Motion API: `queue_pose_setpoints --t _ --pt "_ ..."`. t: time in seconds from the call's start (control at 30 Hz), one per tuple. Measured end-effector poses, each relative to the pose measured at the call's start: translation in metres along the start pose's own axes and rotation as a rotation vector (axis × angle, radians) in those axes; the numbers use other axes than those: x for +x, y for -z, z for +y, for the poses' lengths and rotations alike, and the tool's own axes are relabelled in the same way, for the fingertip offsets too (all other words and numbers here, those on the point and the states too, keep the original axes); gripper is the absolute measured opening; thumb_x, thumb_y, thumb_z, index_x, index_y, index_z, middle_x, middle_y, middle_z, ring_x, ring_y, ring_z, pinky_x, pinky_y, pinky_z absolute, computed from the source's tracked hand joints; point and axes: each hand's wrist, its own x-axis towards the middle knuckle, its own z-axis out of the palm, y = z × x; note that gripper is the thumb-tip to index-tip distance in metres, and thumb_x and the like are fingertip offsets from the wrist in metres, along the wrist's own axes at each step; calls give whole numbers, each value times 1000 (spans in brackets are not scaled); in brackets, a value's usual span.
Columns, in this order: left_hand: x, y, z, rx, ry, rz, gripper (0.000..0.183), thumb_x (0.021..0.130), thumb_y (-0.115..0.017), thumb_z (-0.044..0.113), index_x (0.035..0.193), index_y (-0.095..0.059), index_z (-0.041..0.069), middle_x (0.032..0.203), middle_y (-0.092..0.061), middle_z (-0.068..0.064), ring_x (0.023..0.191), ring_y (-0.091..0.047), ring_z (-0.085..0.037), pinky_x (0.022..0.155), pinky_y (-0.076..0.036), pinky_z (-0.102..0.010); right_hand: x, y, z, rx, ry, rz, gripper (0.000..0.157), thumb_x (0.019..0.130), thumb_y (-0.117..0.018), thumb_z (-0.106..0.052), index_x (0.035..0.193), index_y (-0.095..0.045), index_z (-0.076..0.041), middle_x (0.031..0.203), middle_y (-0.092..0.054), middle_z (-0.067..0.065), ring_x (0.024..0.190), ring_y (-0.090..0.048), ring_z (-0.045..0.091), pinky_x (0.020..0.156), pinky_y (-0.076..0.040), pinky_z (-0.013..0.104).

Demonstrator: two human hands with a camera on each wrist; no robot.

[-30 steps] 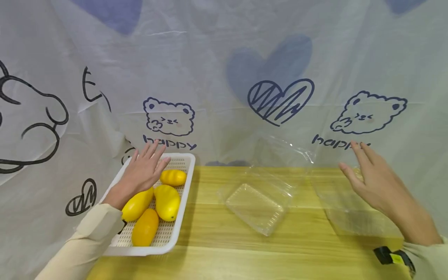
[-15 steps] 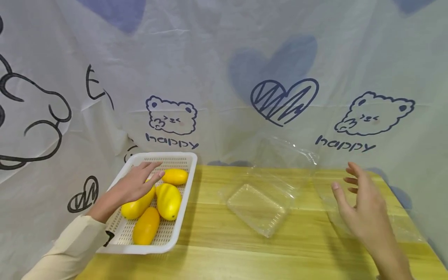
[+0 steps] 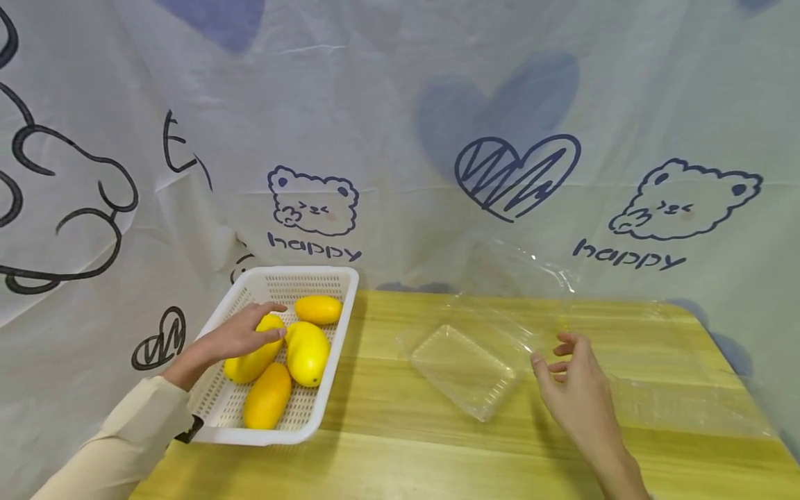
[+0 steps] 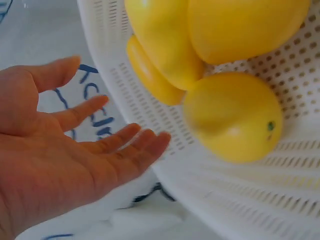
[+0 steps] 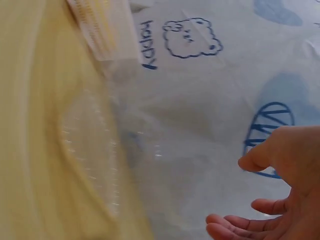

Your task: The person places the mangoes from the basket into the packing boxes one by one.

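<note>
"change?"

"left hand (image 3: 240,336) has lowered over four plump, mango-shaped yellow fruits (image 3: 307,355) in one white perforated plastic basket (image 3: 262,436), bringing them within reach; its thumb and fingers stand apart, empty."

"and the right hand (image 3: 578,392)?"

"moved inward, thumb and fingertips apart, gripping nothing, near one open transparent plastic box (image 3: 462,370) on the yellow wooden table (image 3: 387,462); a second clear plastic piece (image 3: 681,404) lies farther right."
</note>
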Motion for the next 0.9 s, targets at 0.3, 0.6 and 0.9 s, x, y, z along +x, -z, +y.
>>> queue_pose_setpoints --t 0.3,0.6,0.9 --pt "11 -5 -28 -6 126 15 67 98 -67 16 148 -34 -14 142 -36 -43 128 -39 -56 107 -33 -72 -4 -24 15 -52 -119 -196 62 103 -59 -47 131 -44 6 113 -58 24 88 -64 28 68 -53 40" --pt "17 -6 -34 -48 249 -148 80 99 -63 21 154 -18 -16 152 -20 -46 137 -27 -59 112 -23 -73 -4 -41 23 -99 -119 -253 57 105 -52 -47 120 -49 8 98 -57 18 80 -56 27 66 -49 40" --pt "20 -3 -35 -102 411 -298 91 97 -65 25 160 -6 -6 159 -4 -42 138 -24 -59 106 -28 -78 -5 -48 26 -101 -113 -262 44 106 -52 -32 120 -50 10 91 -53 14 73 -52 25 60 -46 35"
